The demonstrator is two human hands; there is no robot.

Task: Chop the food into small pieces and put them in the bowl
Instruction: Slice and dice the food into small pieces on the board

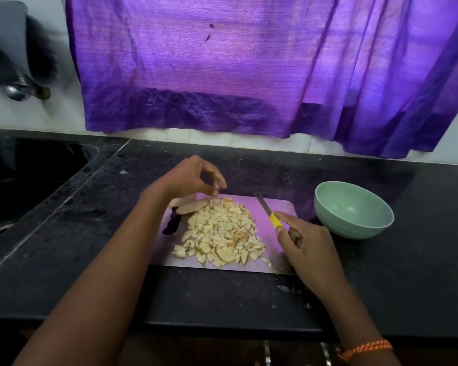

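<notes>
A heap of small pale chopped food pieces (pixel 222 233) lies on a pinkish cutting board (pixel 273 207). One larger uncut slice (pixel 193 206) sits at the heap's far left, next to a dark peel scrap (pixel 173 225). My left hand (pixel 188 178) hovers over the heap's far edge with thumb and fingertips drawn together; whether they pinch a piece is unclear. My right hand (pixel 306 241) grips a yellow-handled knife (pixel 266 208), its blade pointing away over the board's right side. The pale green bowl (pixel 354 220) stands empty to the right of the board.
The board lies on a black stone counter (pixel 421 273). A dark sink (pixel 24 186) is sunk in at the left, with a metal tap (pixel 19 89) above it. A purple curtain (pixel 249 75) hangs behind the counter.
</notes>
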